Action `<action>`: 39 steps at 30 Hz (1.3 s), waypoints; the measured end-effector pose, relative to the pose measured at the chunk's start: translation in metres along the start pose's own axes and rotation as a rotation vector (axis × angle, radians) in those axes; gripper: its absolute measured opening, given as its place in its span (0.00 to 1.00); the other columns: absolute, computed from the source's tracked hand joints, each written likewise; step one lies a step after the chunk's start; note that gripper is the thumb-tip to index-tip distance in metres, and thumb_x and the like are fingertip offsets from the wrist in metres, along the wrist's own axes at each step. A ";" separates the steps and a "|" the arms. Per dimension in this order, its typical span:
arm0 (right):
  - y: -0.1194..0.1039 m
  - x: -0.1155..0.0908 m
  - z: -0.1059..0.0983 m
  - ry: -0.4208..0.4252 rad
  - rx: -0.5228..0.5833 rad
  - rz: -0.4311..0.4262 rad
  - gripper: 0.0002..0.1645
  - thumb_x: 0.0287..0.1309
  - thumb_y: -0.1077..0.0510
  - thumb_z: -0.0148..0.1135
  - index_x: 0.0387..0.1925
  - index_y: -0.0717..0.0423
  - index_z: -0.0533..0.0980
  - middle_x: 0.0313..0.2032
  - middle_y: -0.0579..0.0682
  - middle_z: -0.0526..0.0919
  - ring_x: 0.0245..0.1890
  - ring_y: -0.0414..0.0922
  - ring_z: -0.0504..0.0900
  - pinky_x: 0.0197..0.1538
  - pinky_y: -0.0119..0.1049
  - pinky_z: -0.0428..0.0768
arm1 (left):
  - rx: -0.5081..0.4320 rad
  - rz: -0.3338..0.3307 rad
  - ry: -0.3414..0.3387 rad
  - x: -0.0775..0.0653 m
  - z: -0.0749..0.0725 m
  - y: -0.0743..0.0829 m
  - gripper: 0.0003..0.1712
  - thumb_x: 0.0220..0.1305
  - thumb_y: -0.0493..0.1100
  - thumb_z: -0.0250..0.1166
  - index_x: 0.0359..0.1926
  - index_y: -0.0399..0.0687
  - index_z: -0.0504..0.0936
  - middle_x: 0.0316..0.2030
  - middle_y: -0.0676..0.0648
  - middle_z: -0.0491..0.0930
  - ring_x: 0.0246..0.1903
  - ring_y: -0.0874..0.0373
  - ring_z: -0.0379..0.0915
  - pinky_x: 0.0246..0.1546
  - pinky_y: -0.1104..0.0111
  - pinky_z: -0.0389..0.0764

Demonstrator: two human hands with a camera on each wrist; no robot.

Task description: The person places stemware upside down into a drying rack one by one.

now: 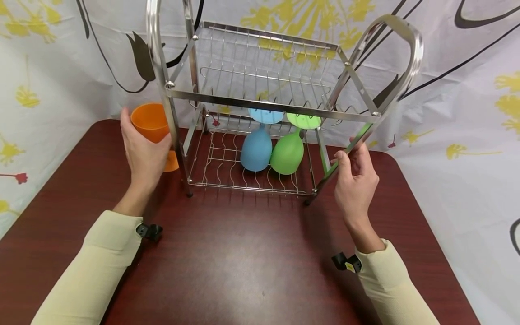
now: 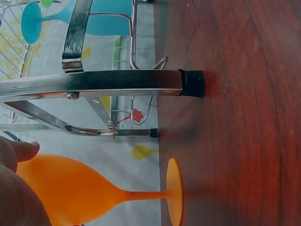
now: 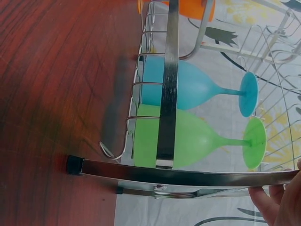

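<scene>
My left hand [image 1: 144,151] grips the bowl of an upright orange goblet [image 1: 150,119], just outside the rack's left leg. Its stem and round foot [image 2: 174,190] show in the left wrist view; I cannot tell whether the foot touches the table. On the other side, my right hand [image 1: 356,180] pinches the right upright of the metal dish rack [image 1: 268,101] between thumb and fingers. A blue goblet [image 1: 257,151] and a green goblet [image 1: 287,153] stand upside down side by side on the rack's lower tier, feet upward.
The two-tier rack stands at the back of a dark red wooden table [image 1: 243,253]. Its upper wire tier [image 1: 264,76] spans above the goblets. Behind hangs a white cloth [image 1: 459,90] with yellow flowers. Curved metal side frames [image 1: 414,49] rise at both ends.
</scene>
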State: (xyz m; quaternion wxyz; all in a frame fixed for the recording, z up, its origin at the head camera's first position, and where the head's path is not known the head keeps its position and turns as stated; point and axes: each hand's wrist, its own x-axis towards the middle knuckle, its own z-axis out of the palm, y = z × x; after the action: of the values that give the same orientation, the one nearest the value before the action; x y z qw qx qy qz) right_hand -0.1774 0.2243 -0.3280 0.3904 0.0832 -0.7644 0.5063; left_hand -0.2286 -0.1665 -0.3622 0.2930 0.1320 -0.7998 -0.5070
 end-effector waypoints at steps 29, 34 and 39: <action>0.003 0.000 0.001 0.011 -0.016 0.002 0.18 0.66 0.61 0.58 0.56 0.54 0.76 0.34 0.55 0.83 0.33 0.34 0.83 0.39 0.26 0.77 | -0.074 -0.002 -0.028 0.004 -0.020 0.011 0.49 0.48 0.50 0.75 0.69 0.61 0.59 0.60 0.51 0.72 0.56 0.58 0.68 0.58 0.68 0.69; -0.005 -0.001 0.003 0.017 -0.039 0.029 0.18 0.66 0.61 0.58 0.56 0.55 0.76 0.34 0.52 0.83 0.34 0.33 0.82 0.36 0.25 0.74 | -0.063 0.009 -0.082 0.004 -0.029 0.016 0.49 0.50 0.48 0.75 0.70 0.60 0.58 0.61 0.50 0.72 0.57 0.56 0.68 0.57 0.67 0.69; -0.014 -0.003 0.003 0.015 -0.026 0.035 0.17 0.66 0.62 0.58 0.56 0.56 0.76 0.33 0.47 0.82 0.34 0.33 0.82 0.37 0.25 0.74 | -0.053 0.009 -0.150 0.005 -0.037 0.023 0.49 0.50 0.47 0.74 0.71 0.58 0.58 0.62 0.48 0.70 0.57 0.55 0.67 0.57 0.66 0.69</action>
State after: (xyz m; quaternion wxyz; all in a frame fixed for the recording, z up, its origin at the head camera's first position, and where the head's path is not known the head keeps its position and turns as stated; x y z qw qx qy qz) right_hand -0.1699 0.2143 -0.3204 0.3885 0.0609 -0.7693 0.5035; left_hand -0.2083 -0.1857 -0.3290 0.2379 0.0824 -0.8064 -0.5351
